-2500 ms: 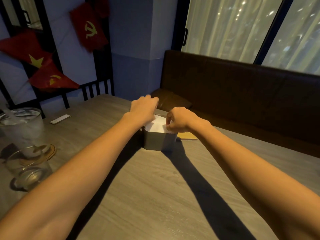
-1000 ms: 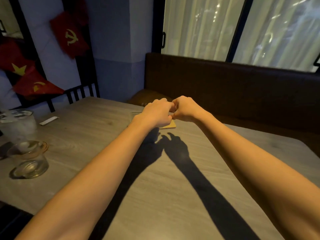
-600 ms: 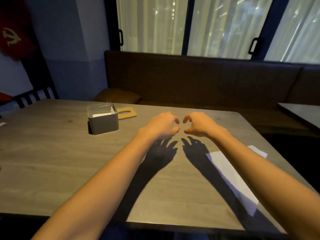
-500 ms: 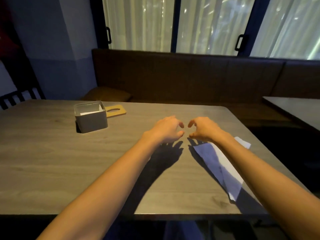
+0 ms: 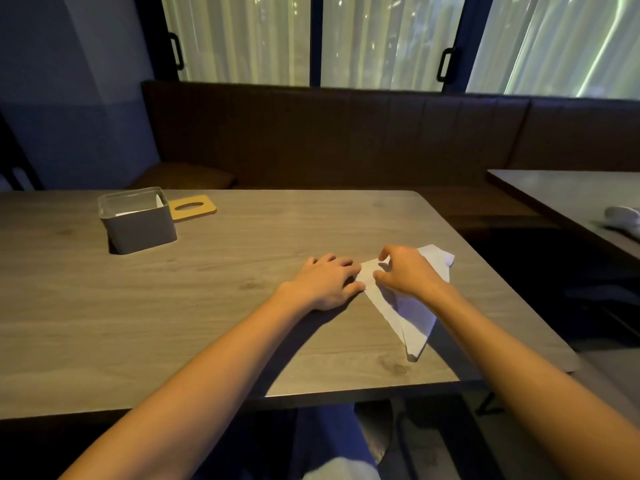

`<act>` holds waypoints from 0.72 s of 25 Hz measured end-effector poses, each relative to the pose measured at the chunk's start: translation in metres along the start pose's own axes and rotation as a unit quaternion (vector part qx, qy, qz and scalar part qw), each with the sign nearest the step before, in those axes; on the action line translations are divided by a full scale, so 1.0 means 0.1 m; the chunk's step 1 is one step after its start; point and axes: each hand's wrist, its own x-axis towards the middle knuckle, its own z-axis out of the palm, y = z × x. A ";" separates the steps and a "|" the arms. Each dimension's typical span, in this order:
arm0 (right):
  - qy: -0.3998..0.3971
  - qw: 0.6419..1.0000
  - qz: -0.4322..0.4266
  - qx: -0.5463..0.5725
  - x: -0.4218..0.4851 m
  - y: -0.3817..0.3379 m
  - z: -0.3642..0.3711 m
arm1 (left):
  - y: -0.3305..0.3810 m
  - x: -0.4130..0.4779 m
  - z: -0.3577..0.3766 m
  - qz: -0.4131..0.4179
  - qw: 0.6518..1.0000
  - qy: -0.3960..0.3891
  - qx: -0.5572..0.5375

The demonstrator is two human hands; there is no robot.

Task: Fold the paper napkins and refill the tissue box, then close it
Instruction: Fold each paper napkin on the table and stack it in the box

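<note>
A white paper napkin (image 5: 408, 313) lies folded in a long pointed shape near the right edge of the wooden table (image 5: 214, 306). My left hand (image 5: 325, 282) rests flat on the table with its fingertips on the napkin's left corner. My right hand (image 5: 405, 271) arches over the napkin, with thumb and forefinger pinching its top edge. The grey tissue box (image 5: 138, 225) stands open at the far left with white napkins inside. Its wooden lid (image 5: 192, 206), which has an oval slot, lies flat on the table behind the box.
A dark padded bench (image 5: 346, 140) runs along the far side under curtained windows. A second table (image 5: 571, 199) stands to the right with a white object (image 5: 623, 216) on it. The table's front edge is close to my body.
My view has swung right, away from the box. Both hands left the box, crossed the table and came down on the napkin, which now shows as a narrower folded shape.
</note>
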 end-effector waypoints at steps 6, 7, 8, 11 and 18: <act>0.019 0.998 -0.016 0.050 0.19 -0.28 0.18 | -0.48 -0.33 0.01 -0.069 0.997 0.022 0.036; 0.016 0.997 -0.026 0.076 0.21 -0.36 0.21 | -0.58 -0.41 0.01 -0.083 0.996 0.024 0.038; 0.016 0.995 -0.038 0.096 0.22 -0.45 0.24 | -0.69 -0.49 0.01 -0.097 0.994 0.027 0.041; -0.003 0.991 -0.066 0.115 0.29 -0.77 0.38 | -1.00 -0.75 0.00 -0.143 0.988 0.035 0.035; 0.016 0.988 -0.128 0.089 0.44 -1.69 0.75 | -1.45 -1.23 0.01 -0.225 0.972 0.066 0.032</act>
